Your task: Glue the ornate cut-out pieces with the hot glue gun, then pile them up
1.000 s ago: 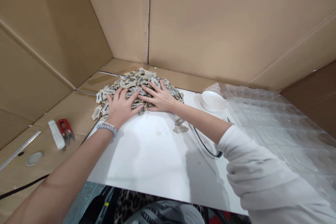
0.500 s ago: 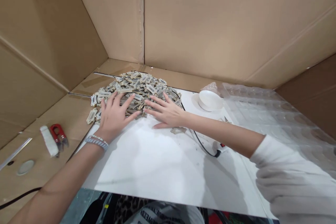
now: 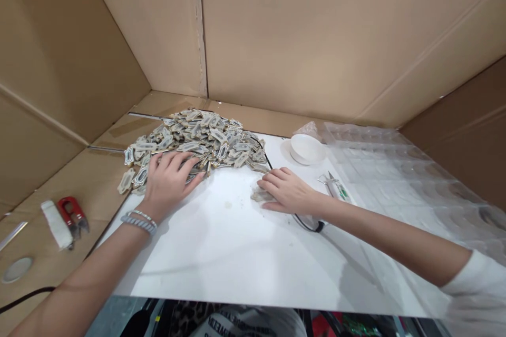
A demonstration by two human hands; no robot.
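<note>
Head view, my only camera: my left hand (image 3: pixel 168 181) lies flat with fingers spread on the near edge of a heap of small flat ornate tags (image 3: pixel 197 142), pressing rather than gripping. My right hand (image 3: pixel 290 192) rests on the white board (image 3: pixel 237 253) to the right of the heap, fingers curled over one loose tag (image 3: pixel 259 196) that lies apart from the rest; I cannot tell whether the fingers have pinched it or merely cover it.

The risks, as I judge them: the heap straddles the board's far left corner, and several tags already lie off it on the cardboard floor (image 3: pixel 98 179), so a careless sweep of my left hand could scatter more over the edge. A black cable (image 3: pixel 306 224) curves out from under my right wrist; dragging the forearm back could snag it. A small cutter (image 3: pixel 336 187) lies just beside that wrist, blade end towards the white dish (image 3: pixel 306 148), and could be knocked.

The tags look thin, pale beige with dark outlines and a cut-out window in each, piled loosely and overlapping at all angles. Clear blister trays (image 3: pixel 395 179) cover the right side, and red snips (image 3: pixel 73 213) lie beside a white block (image 3: pixel 55 224) at left.
</note>
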